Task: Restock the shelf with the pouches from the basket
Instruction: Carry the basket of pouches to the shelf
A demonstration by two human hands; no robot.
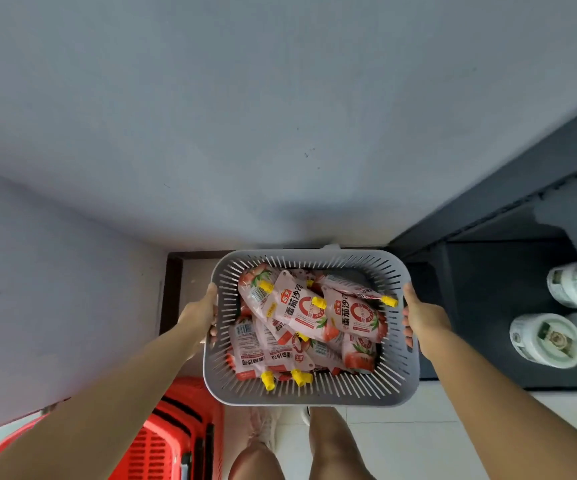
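A grey slotted plastic basket (309,396) hangs in mid air in front of me, above the floor. It is full of several pink-and-red tomato sauce pouches (301,311) with yellow caps, piled loosely. My left hand (201,311) grips the basket's left rim and my right hand (420,317) grips its right rim. A dark shelf unit (488,271) stands to the right, its lower level open toward me.
Three white lidded tubs (543,339) stand on the dark shelf at the right. A red shopping basket (172,441) sits on the floor at lower left. A grey wall fills the view ahead. My legs and the white tiled floor (401,434) are below.
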